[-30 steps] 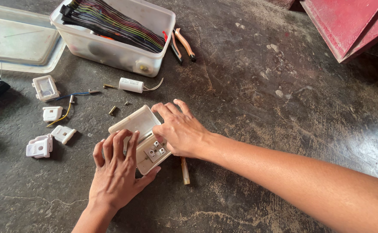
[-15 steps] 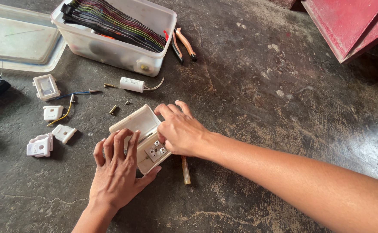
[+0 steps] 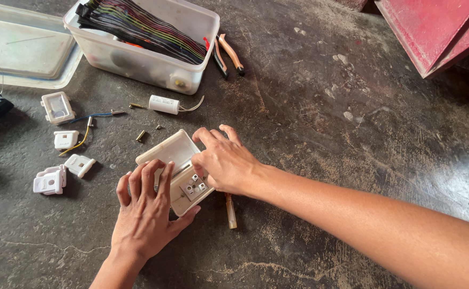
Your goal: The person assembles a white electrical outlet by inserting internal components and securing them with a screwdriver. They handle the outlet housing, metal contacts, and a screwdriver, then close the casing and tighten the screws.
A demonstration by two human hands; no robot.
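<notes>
A cream plastic switch box (image 3: 170, 152) lies on the dark concrete surface, back side up, with a small white terminal block (image 3: 194, 187) showing metal screws. My left hand (image 3: 146, 211) presses flat on its near left side, fingers spread over the edge. My right hand (image 3: 223, 160) rests on its right side, fingers curled over the box by the terminal block. A thin screwdriver (image 3: 230, 211) with a pale handle lies on the surface just under my right wrist.
A clear tub (image 3: 191, 80) of coloured wires stands at the back, its lid (image 3: 25, 51) to the left, pliers (image 3: 229, 53) beside it. A white capacitor (image 3: 165, 104), small white plastic parts (image 3: 58, 171), loose screws and a red panel (image 3: 432, 32) lie around.
Both hands stay on the box. My right hand's fingers have shifted slightly over the terminal block; the box has barely moved.
</notes>
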